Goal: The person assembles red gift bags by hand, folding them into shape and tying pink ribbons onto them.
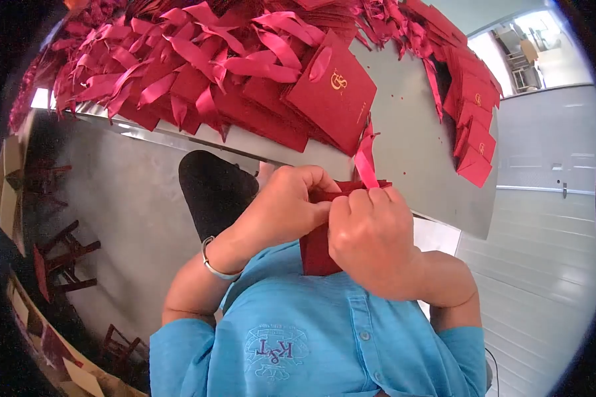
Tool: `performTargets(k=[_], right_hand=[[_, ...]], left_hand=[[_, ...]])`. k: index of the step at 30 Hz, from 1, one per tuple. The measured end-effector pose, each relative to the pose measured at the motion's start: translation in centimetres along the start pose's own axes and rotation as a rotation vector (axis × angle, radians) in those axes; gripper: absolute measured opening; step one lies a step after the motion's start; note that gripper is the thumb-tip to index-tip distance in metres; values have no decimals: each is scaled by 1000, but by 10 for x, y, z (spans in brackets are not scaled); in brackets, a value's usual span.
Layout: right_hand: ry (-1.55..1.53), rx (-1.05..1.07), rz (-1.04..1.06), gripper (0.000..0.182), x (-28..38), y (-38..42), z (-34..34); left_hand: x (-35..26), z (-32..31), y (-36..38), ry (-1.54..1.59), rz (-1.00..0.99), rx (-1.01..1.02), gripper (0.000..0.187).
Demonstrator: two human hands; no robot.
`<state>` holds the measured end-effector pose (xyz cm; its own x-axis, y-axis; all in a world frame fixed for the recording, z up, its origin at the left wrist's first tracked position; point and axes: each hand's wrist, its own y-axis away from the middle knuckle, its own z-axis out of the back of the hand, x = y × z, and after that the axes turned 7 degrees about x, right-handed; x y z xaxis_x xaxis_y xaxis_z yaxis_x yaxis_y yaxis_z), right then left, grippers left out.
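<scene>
Close to my chest, both hands are at the top of a dark red paper gift bag (316, 253). My left hand (288, 198) is closed on its upper edge, thumb and fingers curled toward the opening. My right hand (371, 235) makes a fist at the top right of the same bag and covers part of it. A pink ribbon (364, 162) rises from the bag just above my right knuckles. What my fingertips do inside the bag is hidden. Beyond my hands, a red bag with a gold emblem (334, 92) lies on the table.
Many red bags with pink ribbons (198, 59) are heaped along the table's left and back. Another row of red bags (473, 126) lies at the right of the grey table (404, 145). Wooden stools (63, 258) stand on the floor to the left.
</scene>
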<state>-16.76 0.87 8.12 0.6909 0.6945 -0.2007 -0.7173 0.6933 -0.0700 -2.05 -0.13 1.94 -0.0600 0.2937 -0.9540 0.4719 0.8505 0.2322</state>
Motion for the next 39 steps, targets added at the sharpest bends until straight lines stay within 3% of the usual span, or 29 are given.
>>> performTargets(k=[4, 7, 9, 13, 15, 16, 18, 24, 26, 29, 30, 33, 36, 39], right_hand=[[56, 67, -4, 11, -3, -4, 1], [-104, 51, 16, 8, -16, 0, 11], [-501, 76, 48, 11, -30, 2, 19], [-825, -68, 87, 19, -79, -5, 9], [-1219, 328, -176, 17, -95, -11, 9], [-1220, 307, -193, 17, -98, -12, 5], [-1244, 569, -50, 22, -97, -19, -5], [-1154, 804, 80, 37, -108, -41, -15], [-1178, 818, 139, 39, -107, -44, -24], [-1261, 927, 189, 43, -109, -49, -26], [-1323, 1018, 181, 45, -111, -49, -26], [-1396, 1061, 178, 47, -113, -51, -36], [-1402, 1061, 199, 48, -114, -53, -37], [-1520, 1130, 230, 49, -115, -55, -43]], left_hand=[[-8, -1, -1, -72, -4, 5, 15], [-12, 2, 0, -92, 57, 6, 14], [-13, 2, 1, -7, 85, 29, 15], [-10, 0, 1, 30, 65, 47, 18], [-10, -2, 1, -137, 42, 34, 20], [-14, -5, 1, -153, 39, 53, 20], [-22, -12, 3, -209, 48, -27, 20], [-20, -24, 4, -292, -119, -118, 22], [-22, -24, 6, -346, -114, -66, 21], [-18, -22, 4, -448, -283, -4, 20], [-20, -22, 5, -462, -280, 17, 20], [-24, -22, 3, -428, -237, 84, 23], [-23, -22, 0, -474, -321, 83, 24], [-26, -22, 2, -467, -216, 95, 24]])
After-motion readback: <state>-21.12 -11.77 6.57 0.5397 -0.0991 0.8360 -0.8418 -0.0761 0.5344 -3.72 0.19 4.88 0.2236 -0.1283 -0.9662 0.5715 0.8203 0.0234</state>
